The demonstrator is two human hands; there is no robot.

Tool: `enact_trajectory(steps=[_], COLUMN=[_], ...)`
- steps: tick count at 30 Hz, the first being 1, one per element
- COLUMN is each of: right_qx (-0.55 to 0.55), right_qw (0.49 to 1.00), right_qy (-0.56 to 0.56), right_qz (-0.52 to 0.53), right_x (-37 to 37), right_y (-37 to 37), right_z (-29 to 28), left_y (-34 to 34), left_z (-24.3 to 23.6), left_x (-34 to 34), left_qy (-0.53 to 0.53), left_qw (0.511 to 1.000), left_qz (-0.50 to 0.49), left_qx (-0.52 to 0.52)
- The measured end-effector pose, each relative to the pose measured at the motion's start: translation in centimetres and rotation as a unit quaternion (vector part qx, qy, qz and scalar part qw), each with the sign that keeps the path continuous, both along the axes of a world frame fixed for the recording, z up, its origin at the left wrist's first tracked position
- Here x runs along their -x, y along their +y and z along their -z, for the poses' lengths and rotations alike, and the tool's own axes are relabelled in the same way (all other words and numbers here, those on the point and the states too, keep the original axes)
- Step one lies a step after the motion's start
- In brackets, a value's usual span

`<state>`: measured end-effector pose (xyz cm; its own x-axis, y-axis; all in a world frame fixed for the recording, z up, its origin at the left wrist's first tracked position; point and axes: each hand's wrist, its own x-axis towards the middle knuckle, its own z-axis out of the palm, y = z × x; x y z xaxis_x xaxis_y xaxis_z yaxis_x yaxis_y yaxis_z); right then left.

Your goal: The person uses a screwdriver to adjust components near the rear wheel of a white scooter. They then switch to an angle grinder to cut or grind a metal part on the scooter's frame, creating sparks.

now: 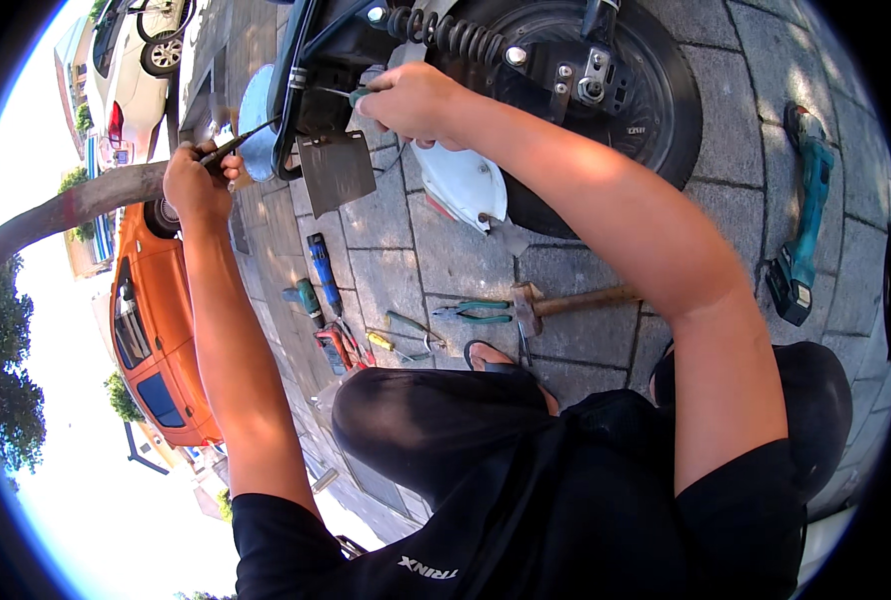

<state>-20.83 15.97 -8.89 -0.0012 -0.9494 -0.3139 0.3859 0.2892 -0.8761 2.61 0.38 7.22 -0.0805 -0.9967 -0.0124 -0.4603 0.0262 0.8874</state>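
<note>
My right hand (421, 103) is closed round a screwdriver with a dark green handle (360, 97). Its thin shaft points left, into the black frame of a two-wheeled vehicle (311, 60). On the frame's other side, my left hand (201, 182) grips a slim dark tool (246, 135). The tool's tapered end reaches the frame's edge; its exact kind is hard to make out. Below the frame hangs a dark flat flap (337, 172). A black coil spring (454, 35) and a wheel with a black tyre (674, 110) are to the right of my right hand.
On the paving lie pliers with green handles (486, 312), a wooden-handled hammer (576, 304), a blue tool (324, 270), a green drill (308, 298) and a yellow-handled screwdriver (384, 341). A teal angle grinder (804, 220) lies far right. A white panel (463, 185) rests by the wheel.
</note>
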Motion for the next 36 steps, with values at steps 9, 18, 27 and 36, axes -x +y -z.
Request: enact_trajectory(steps=[9, 18, 27, 36], right_qx=[0.086, 0.162, 0.084, -0.055], right_qw=[0.958, 0.759, 0.897, 0.996], right_qy=[0.266, 0.621, 0.434, -0.055], right_qz=[0.059, -0.112, -0.02, -0.04], right_x=[-1.3, -0.6, -0.2, 1.2], right_y=[-1.2, 0.8, -0.1, -0.1], right_z=[1.4, -1.2, -1.2, -1.1], left_y=[0.8, -0.3, 0.0, 1.2], left_z=[0.2, 0.8, 0.3, -0.2], left_x=[0.2, -1.3, -0.6, 0.4], left_qy=[0.002, 0.02, 0.015, -0.004], left_qw=[1.0, 1.0, 1.0, 1.0], left_qz=[0.004, 0.018, 0.014, -0.001], left_qx=[0.02, 0.009, 0.01, -0.002])
